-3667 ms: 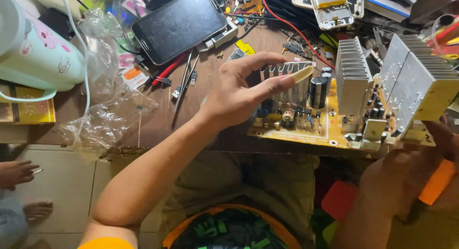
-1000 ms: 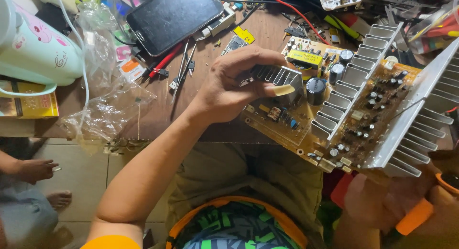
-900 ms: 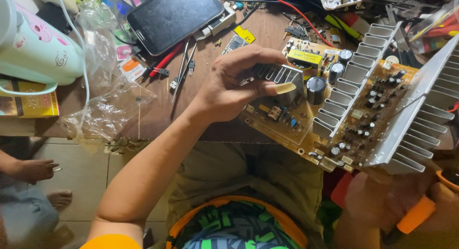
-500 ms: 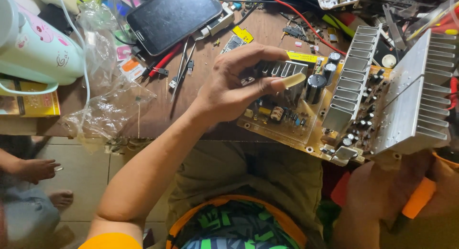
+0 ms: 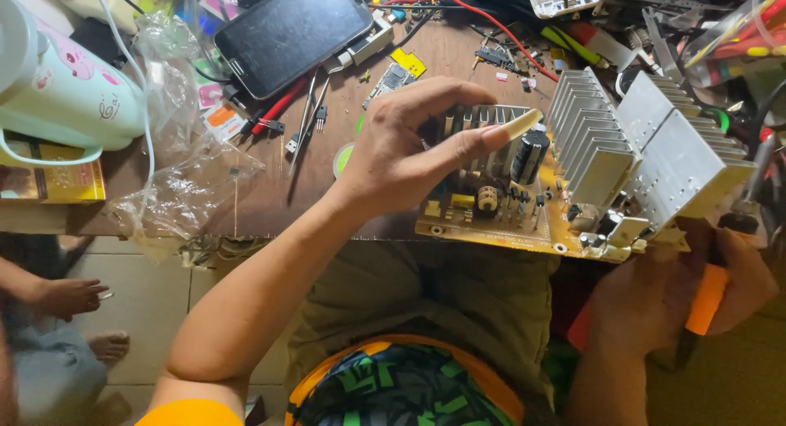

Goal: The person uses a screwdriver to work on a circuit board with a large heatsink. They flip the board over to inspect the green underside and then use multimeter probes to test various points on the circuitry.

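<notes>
A: Fingers first. Our left hand (image 5: pixel 401 152) curls over the near-left part of the yellow circuit board (image 5: pixel 499 217): thumb and forefinger part-open, pinching nothing, the long thumbnail touching the top of a black capacitor (image 5: pixel 530 154).

B: Our right hand (image 5: pixel 663 299)?

A: Clenched round an orange-handled tool (image 5: pixel 706 299), and it also props the board's right end from underneath.

B: Where's the board?

A: Hanging over the bench's front edge, above our lap, with the aluminium heat sinks (image 5: pixel 647 152) on its right half.

B: Containers?

A: A pale green jug (image 5: pixel 61 90) at the bench's left edge; contents unseen. Beside it, a crumpled clear plastic bag (image 5: pixel 184 176), small scraps inside. A dark tablet (image 5: pixel 291 33) lies at the back.
</notes>
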